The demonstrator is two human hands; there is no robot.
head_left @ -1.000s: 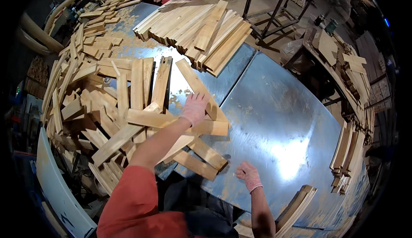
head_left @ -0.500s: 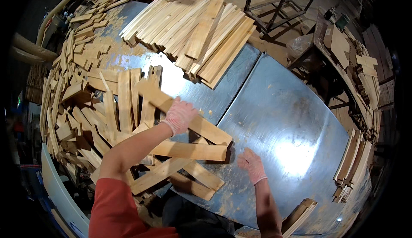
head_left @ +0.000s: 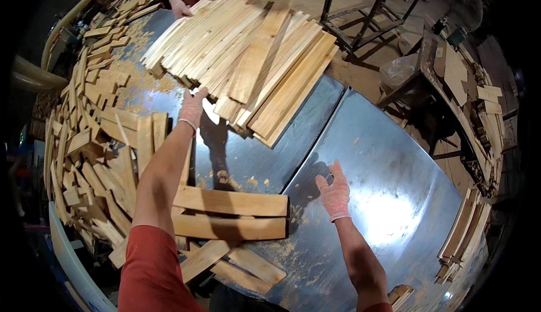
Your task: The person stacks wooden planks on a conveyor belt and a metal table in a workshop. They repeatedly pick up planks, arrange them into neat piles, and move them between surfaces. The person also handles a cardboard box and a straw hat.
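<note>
My left hand [head_left: 192, 109], in a pale pink glove, reaches out to the near edge of a broad layer of wooden slats [head_left: 225, 47]. Its fingers are apart and hold nothing; whether they touch the slats I cannot tell. Over the metal tabletop my right hand [head_left: 336, 194], gloved alike, is open with thumb and fingers spread. Between my arms two wooden boards [head_left: 236, 201] lie side by side, almost level across the view, on top of other pieces. Crossed boards [head_left: 248, 264] lie nearer to me. One wider board [head_left: 260, 58] rests slantwise on the slats.
Loose wood offcuts [head_left: 96, 160] heap up on the left. A co-worker's gloved hands [head_left: 180, 7] are at the far end of the slats. A seam crosses the metal table [head_left: 366, 143]. Beyond it stand a metal frame [head_left: 360, 13] and a bench [head_left: 434, 75] on the right.
The board my left hand held now lies beside another board, let go. My left hand has moved forward to the slats. My right hand has moved forward and opened. The co-worker's other hand has appeared.
</note>
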